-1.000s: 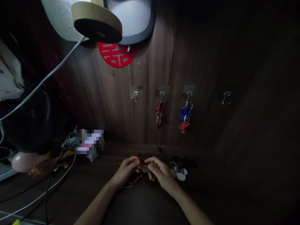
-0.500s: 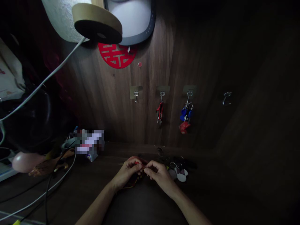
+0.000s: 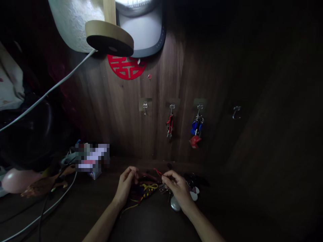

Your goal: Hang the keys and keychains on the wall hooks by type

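My right hand pinches a thin red cord, whose loose end sticks out to the left of the fingertips. Just below these fingers are some metal keys and a round silvery piece; whether they hang from the cord, I cannot tell. My left hand has its fingers curled closed, and what they hold, if anything, is hidden. Beside it on the desk lies a bundle with a knotted yellow cord and a brownish strap.
Key rings with a white mouse-head charm lie right of my right hand. Red-corded keys and blue key fobs hang from wall hooks. A lamp juts out above. Cables and a blurred box are at left.
My hands were together and have moved apart, the left one leftward. The red cord, keys and silvery piece now show by my right hand. The view has tilted up slightly.
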The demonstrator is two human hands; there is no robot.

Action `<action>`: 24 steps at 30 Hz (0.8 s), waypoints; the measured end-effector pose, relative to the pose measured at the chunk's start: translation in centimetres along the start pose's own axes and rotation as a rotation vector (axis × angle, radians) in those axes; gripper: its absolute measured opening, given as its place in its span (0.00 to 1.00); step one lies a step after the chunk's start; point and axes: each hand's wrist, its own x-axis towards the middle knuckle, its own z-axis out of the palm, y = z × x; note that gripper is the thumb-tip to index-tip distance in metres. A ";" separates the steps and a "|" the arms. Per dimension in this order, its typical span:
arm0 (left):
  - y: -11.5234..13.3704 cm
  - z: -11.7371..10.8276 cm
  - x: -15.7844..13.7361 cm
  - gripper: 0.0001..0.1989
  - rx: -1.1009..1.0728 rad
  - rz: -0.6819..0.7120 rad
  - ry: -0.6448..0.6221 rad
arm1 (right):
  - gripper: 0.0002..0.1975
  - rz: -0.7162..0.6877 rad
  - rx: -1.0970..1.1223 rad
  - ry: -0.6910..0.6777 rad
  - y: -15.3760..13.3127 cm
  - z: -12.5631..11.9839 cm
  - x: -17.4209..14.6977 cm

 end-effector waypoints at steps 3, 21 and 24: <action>0.0 -0.2 -0.1 0.17 0.243 0.060 0.036 | 0.18 -0.019 0.003 0.042 -0.2 -0.4 0.2; 0.1 0.2 -0.2 0.15 0.751 0.154 -0.203 | 0.11 -0.309 0.111 0.327 -8.9 -2.5 6.7; 0.1 0.2 -0.2 0.15 0.741 0.136 -0.208 | 0.11 -0.366 0.192 0.372 -11.2 -2.0 8.7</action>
